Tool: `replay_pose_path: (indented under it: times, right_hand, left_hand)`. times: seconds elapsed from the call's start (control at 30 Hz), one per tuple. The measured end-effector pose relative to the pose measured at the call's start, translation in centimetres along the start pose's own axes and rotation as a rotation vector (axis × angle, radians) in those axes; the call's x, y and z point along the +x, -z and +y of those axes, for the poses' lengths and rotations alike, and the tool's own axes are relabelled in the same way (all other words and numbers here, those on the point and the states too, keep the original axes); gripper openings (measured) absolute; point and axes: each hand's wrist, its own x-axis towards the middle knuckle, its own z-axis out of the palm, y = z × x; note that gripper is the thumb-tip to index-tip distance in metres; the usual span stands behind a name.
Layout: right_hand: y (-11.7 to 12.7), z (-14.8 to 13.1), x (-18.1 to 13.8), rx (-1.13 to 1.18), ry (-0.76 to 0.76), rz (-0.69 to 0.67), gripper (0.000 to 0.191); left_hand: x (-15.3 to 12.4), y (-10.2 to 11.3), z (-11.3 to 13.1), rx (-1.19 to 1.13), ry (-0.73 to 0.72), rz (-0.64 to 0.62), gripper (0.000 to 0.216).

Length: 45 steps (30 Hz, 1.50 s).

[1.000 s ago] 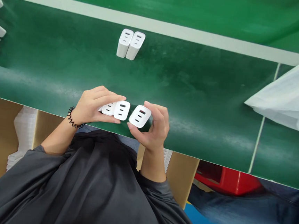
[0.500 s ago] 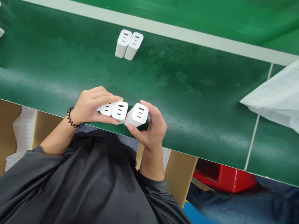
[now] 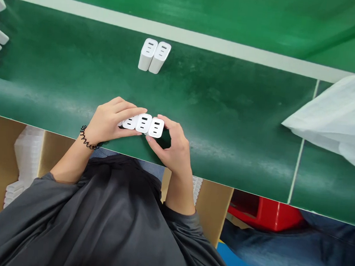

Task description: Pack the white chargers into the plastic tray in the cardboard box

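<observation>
The left hand (image 3: 109, 122) holds a row of white, rounded plastic blocks (image 3: 143, 123) between spread thumb and fingers. At the row's right end, seemingly touching, a matching slotted white block (image 3: 156, 128), its face longest near-to-far, is pinched by the closer right hand (image 3: 176, 147).

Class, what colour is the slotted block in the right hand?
The slotted block is white, best seen in the head view.
</observation>
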Motion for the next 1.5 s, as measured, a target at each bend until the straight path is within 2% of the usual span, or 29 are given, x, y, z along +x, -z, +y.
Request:
replay_pose_path:
  times: [0.23, 0.37, 0.5, 0.7, 0.8, 0.93, 1.07, 1.13, 1.2, 1.27, 1.37, 1.43, 1.5]
  right_hand:
    - [-0.2, 0.3, 0.0, 0.032, -0.021, 0.032, 0.055]
    - [-0.5, 0.4, 0.1, 0.074, -0.055, 0.070, 0.053]
    - [-0.9, 0.6, 0.3, 0.085, -0.072, 0.100, 0.054]
    - [-0.7, 0.5, 0.4, 0.040, -0.054, 0.051, 0.051]
    - [-0.6, 0.5, 0.4, 0.037, -0.049, 0.029, 0.051]
    - [-0.6, 0.5, 0.4, 0.053, -0.016, 0.039, 0.052]
    - [-0.6, 0.5, 0.4, 0.041, 0.005, 0.029, 0.054]
    - [-0.4, 0.3, 0.3, 0.072, 0.026, 0.044, 0.057]
    - [-0.2, -0.1, 0.1, 0.151, 0.067, 0.088, 0.061]
    - [0.0, -0.7, -0.1, 0.235, 0.118, 0.150, 0.064]
    - [0.5, -2.4, -0.1, 0.247, 0.229, 0.197, 0.065]
    - [0.7, -3.7, 0.1, 0.190, 0.298, 0.170, 0.068]
    - [0.7, -5.0, 0.4, 0.124, 0.338, 0.111, 0.073]
  left_hand:
    - [0.9, 1.8, 0.9, 0.014, -0.039, -0.057, 0.073]
    - [2.0, 2.4, 1.3, 0.111, -0.078, -0.151, 0.072]
    - [2.6, 1.7, 1.5, 0.221, -0.123, -0.277, 0.070]
    - [2.8, 1.2, 2.4, 0.323, -0.024, -0.324, 0.070]
    - [3.0, 1.2, 2.7, 0.386, -0.019, -0.360, 0.066]
    - [3.2, 0.8, 2.4, 0.424, -0.051, -0.342, 0.064]
    - [2.9, 0.6, 2.1, 0.349, -0.036, -0.273, 0.060]
    - [2.6, 0.9, 2.2, 0.252, 0.036, -0.241, 0.061]
    - [2.2, 1.3, 2.6, 0.064, 0.172, -0.178, 0.063]
    - [1.6, 1.7, 3.2, -0.262, 0.366, -0.092, 0.064]
    - [0.8, 1.7, 4.2, -0.915, 0.722, 0.057, 0.066]
    - [0.3, 1.3, 5.0, -1.291, 0.948, 0.116, 0.066]
    - [-0.1, 1.0, 5.9, -1.536, 1.114, 0.138, 0.065]
